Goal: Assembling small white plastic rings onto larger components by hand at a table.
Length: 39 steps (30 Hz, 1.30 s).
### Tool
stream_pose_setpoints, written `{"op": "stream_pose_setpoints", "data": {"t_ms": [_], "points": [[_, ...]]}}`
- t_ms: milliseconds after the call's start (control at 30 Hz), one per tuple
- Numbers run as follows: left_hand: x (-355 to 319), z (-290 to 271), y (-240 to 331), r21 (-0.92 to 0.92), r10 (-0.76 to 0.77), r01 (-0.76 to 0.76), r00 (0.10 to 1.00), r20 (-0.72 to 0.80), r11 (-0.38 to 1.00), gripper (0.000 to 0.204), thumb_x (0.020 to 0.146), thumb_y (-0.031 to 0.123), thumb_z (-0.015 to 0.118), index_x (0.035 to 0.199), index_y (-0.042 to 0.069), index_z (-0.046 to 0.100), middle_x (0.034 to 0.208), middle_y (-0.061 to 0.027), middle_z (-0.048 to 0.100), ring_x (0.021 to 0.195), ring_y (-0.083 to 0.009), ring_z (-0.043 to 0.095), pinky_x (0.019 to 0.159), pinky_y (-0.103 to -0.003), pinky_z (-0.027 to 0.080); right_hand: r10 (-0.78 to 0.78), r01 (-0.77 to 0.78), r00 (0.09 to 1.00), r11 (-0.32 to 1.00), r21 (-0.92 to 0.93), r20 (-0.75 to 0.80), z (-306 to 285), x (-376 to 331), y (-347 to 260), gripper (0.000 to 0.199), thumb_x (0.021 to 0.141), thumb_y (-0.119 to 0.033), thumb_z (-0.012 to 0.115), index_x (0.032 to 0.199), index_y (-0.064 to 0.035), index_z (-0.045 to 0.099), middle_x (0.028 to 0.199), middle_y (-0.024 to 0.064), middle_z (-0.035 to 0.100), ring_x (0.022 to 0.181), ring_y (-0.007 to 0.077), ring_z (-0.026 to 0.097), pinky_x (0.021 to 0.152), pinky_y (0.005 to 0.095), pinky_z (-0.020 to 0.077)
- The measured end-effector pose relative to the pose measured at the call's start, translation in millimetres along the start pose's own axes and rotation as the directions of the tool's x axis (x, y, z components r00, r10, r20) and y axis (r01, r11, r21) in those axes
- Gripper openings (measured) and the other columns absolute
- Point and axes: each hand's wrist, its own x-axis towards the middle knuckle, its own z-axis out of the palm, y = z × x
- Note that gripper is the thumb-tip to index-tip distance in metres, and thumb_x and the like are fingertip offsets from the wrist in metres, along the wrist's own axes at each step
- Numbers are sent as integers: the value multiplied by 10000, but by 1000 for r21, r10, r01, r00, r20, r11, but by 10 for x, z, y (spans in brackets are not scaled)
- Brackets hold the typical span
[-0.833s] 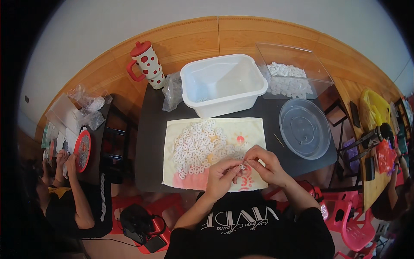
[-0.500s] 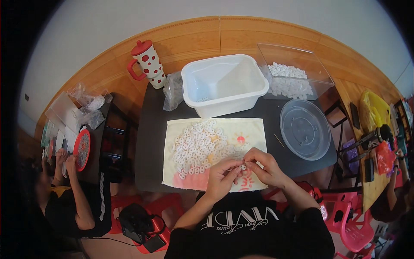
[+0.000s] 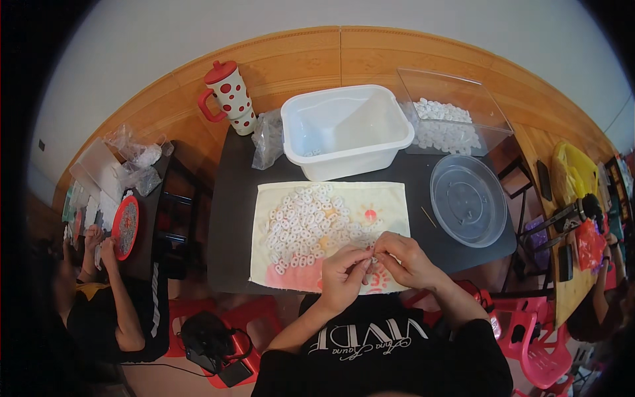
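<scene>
A small white plastic piece (image 3: 368,259) is pinched between the two hands, just over the near edge of the pale cloth (image 3: 397,198). For this step to be done well, the piece should be kept low above the cloth, so that it drops among the others if it slips, and the pressure should be given by the fingertips only, the wrists being rested near the table edge. The hands should be kept close together, since the part is very small.

The left hand (image 3: 342,278) is curled, its fingers nearly closed, the thumb and forefinger brought together at the piece. The right hand (image 3: 407,259) is bent in the same manner, its fingertips (image 3: 378,250) met with those of the left. What exactly is gripped by each hand cannot be told with certainty, because the part is mostly covered; it seems to be one piece shared by both.

Just beyond the fingers the heap of white pieces (image 3: 307,225) is spread. Further beyond, the white tub (image 3: 344,132) is placed, and to the right of the fingers the clear round lid (image 3: 468,198) is laid.
</scene>
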Motion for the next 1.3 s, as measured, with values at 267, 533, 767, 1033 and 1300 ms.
{"op": "stream_pose_setpoints", "data": {"t_ms": [267, 533, 767, 1033, 1300], "points": [[-73, 10, -106, -74, -14, 10, 998, -55, 997, 161, 928, -100, 574, 1056, -67, 665, 916, -86, 597, 723, -127, 613, 540, -229, 522, 27, -27, 1000, 999, 33, 14, 74, -17, 26, 142, 841, 88, 574, 953, 0, 576, 834, 147, 565, 751, 319, 597, 644, 379, 465], [-58, 6, -46, -183, -87, 68, 991, -99, 981, 185, 944, -69, 576, 1110, -44, 654, 932, -73, 601, 734, -118, 609, 572, -229, 516, 241, -218, 963, 960, 177, -121, -50, -30, -25, 83, 875, 41, 627, 953, 21, 648, 866, 85, 633, 807, 153, 620, 716, 276, 487], [-140, -273, -90, -46, -118, 113, 986, -118, 993, 148, 927, -65, 595, 1060, -43, 656, 942, -73, 621, 719, -101, 615, 559, -216, 493, -70, -20, 980, 896, -443, -185, -100, -179, 125, 164, 738, 31, 657, 887, -35, 638, 969, 135, 610, 875, 319, 602, 734, 406, 456], [-105, -286, -128, 102, 12, 3, 990, -144, 995, 123, 905, -76, 608, 1014, -43, 655, 883, -68, 634, 671, -89, 608, 568, -218, 486, -119, 93, 993, 799, -594, -4, 191, -88, -41, 183, 749, -66, 655, 932, -61, 665, 1228, 185, 549, 1082, 336, 537, 822, 421, 392], [-144, -302, -164, -24, -122, 120, 978, -169, 992, 213, 922, -52, 610, 1131, -18, 640, 904, -47, 657, 717, -83, 629, 588, -218, 506, -108, 132, 991, 805, -579, 76, 260, -76, -13, 139, 755, -75, 694, 884, -30, 673, 1155, 158, 579, 1030, 326, 544, 817, 416, 424]]}}
